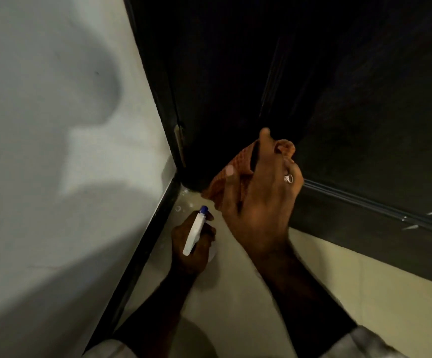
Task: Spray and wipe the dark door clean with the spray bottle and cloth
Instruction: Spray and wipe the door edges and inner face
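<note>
A pale wall (42, 125) fills the left side of the view, crossed by soft shadows, and meets the floor (235, 293) along a dark skirting strip (142, 244) that runs down toward the bottom edge. Just right of that strip, low in the corner where wall and door frame meet, the left hand (193, 245) grips a spray bottle (195, 231): the fingers are curled round its white head, the blue nozzle tip points up toward the corner, and the body of the bottle is mostly hidden beneath the hand. A few small wet spots or bubbles (184, 201) glint on the cream floor just beyond the nozzle. Above them a brass hinge (180, 146) shows on the dark door frame (155, 81). To the right, the right hand (258, 200) holds an orange cloth (225, 182) bunched in curled fingers, thumb lying across the fabric, and presses it against the bottom left corner of the dark door (339, 99). A ring (288, 179) sits on one finger of that hand. The door takes up the upper right of the view; a raised moulding line (377, 200) slants across its lower part, with faint pale streaks (426, 218) near the right edge. Both forearms reach up from the bottom edge, ending in light sleeves (359, 343).
</note>
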`<action>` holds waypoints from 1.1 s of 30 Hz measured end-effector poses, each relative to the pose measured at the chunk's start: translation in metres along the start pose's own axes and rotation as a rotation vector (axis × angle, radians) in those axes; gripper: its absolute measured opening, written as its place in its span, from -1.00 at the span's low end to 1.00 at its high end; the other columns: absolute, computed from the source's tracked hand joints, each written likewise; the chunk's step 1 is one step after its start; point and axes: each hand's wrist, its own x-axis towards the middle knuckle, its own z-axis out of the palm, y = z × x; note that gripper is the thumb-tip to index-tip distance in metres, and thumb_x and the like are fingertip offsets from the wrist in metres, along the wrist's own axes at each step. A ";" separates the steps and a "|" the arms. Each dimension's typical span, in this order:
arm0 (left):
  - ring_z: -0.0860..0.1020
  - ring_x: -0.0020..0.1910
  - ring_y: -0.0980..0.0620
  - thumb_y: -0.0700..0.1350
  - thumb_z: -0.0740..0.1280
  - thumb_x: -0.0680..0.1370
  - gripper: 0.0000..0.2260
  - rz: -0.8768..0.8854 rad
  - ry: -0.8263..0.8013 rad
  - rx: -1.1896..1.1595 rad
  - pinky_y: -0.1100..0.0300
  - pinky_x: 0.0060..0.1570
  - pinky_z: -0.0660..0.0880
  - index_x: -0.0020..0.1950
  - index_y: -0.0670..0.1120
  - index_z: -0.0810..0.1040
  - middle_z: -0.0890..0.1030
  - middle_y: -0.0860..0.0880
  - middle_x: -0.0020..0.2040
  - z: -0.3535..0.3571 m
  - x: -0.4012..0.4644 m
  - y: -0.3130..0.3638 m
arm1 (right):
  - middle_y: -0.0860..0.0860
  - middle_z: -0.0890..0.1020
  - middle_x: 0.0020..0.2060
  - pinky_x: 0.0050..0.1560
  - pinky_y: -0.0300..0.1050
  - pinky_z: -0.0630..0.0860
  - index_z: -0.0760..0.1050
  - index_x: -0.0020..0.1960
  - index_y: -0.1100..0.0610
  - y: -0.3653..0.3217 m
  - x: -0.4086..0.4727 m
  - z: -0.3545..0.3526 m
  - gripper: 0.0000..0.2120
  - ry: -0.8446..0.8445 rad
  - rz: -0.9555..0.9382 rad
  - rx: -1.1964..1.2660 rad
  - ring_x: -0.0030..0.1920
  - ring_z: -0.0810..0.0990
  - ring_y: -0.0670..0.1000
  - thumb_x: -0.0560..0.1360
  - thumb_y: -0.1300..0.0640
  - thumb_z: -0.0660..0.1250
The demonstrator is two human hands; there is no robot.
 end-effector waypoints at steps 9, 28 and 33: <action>0.66 -0.29 -0.05 -0.21 0.32 0.51 -0.62 -0.050 0.059 -0.157 0.07 -0.35 0.56 0.20 0.18 0.70 0.72 0.14 -0.08 0.001 -0.003 -0.014 | 0.13 0.68 0.26 0.70 0.21 -0.06 0.66 0.29 0.18 0.167 -0.067 0.043 -0.60 -0.465 -0.777 -0.405 0.37 0.49 0.24 0.49 0.25 0.29; 0.66 -0.27 -0.05 -0.05 0.43 0.42 -0.77 -0.307 0.068 -0.079 0.04 -0.26 0.60 0.02 -0.10 0.68 0.71 -0.03 -0.20 0.004 -0.005 -0.009 | 0.10 0.67 0.07 0.07 0.21 0.68 0.51 0.23 0.19 0.086 -0.088 -0.041 -0.63 0.070 0.665 0.626 0.07 0.68 0.16 0.51 0.49 0.41; 0.67 -0.28 0.12 -0.26 0.37 0.48 -0.78 -0.298 -0.010 -0.034 0.14 -0.28 0.65 -0.01 0.03 0.69 0.72 0.10 -0.22 0.013 -0.006 0.004 | -0.06 0.78 0.02 -0.03 -0.12 0.70 0.55 0.29 0.11 0.093 -0.105 -0.051 -0.77 0.065 1.397 1.417 0.11 0.74 0.02 0.67 0.08 0.33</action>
